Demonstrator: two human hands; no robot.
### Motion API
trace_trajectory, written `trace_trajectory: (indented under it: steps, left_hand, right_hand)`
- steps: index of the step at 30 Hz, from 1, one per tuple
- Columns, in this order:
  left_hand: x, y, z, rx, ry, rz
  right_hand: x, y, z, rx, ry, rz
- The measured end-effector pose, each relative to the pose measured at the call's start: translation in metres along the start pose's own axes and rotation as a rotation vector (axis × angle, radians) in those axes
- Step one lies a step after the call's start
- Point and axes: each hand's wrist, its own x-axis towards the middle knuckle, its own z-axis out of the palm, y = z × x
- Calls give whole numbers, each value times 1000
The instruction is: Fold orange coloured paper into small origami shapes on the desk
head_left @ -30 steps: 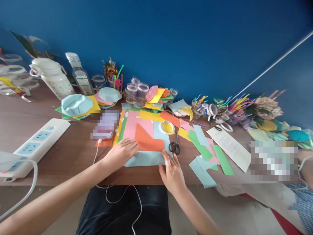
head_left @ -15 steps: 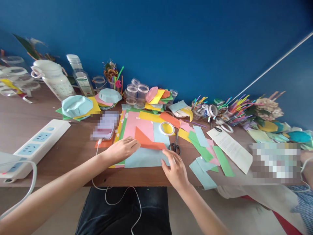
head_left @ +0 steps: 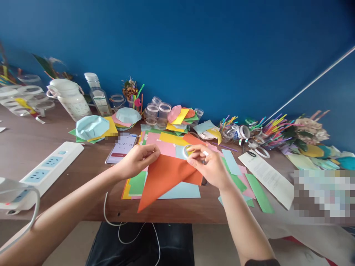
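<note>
Up came both your hands, in front of you over the middle of the table [head_left: 95,199], forearms slanting in from either side. Your left hand [head_left: 141,159] sat palm down with its fingers curled, thumb and fingers pinching the top left corner of the folded orange paper [head_left: 163,175]. Your right hand [head_left: 209,164] was bent inward, thumb and fingertips nipping the paper's upper edge, its raised fingers just in front of the tape roll [head_left: 185,151]. The paper hung between them, above the light blue sheet [head_left: 183,190], one long point slanting down towards the table's near edge.

And what a change from half a second earlier! Then the paper was low over the blue sheet, its peak pointing away from you, your right fingers loosely spread at its end; now it had been turned, point towards you, and both hands had risen.
</note>
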Motion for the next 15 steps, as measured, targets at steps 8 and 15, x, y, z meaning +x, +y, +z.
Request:
trace_trajectory:
  steps: [8,15]
  left_hand:
    - [24,-20,10,114,-219,-103]
    - [52,-45,43,149,-261,-71]
  right_hand:
    - [28,49,26,63,-264,106]
    - [32,76,54,154,-286,126]
